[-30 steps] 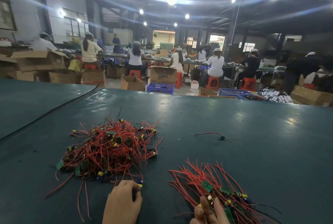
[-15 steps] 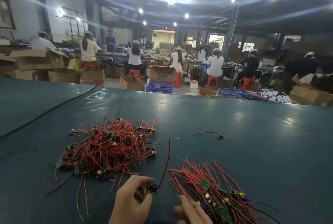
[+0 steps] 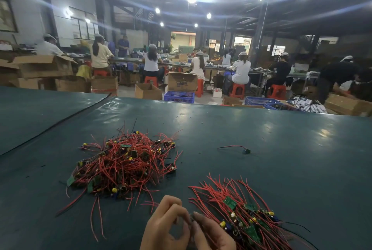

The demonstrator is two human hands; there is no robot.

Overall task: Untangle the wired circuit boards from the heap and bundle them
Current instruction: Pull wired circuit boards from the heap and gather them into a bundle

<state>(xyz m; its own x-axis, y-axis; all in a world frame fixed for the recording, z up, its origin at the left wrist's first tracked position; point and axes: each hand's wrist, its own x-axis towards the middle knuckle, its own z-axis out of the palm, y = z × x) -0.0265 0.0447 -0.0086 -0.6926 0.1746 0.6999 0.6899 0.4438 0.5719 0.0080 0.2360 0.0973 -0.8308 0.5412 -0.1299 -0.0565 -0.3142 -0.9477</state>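
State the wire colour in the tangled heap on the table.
Mostly red, shown best in the head view of the tangled heap of wired green circuit boards.

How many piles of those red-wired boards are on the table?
2: a tangled heap left of centre, a straightened pile at lower right. One stray piece lies apart.

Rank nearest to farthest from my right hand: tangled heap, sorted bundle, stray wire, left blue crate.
1. Sorted bundle, beside the right hand.
2. Tangled heap, ahead left.
3. Stray wire, ahead right.
4. Left blue crate, beyond the table.
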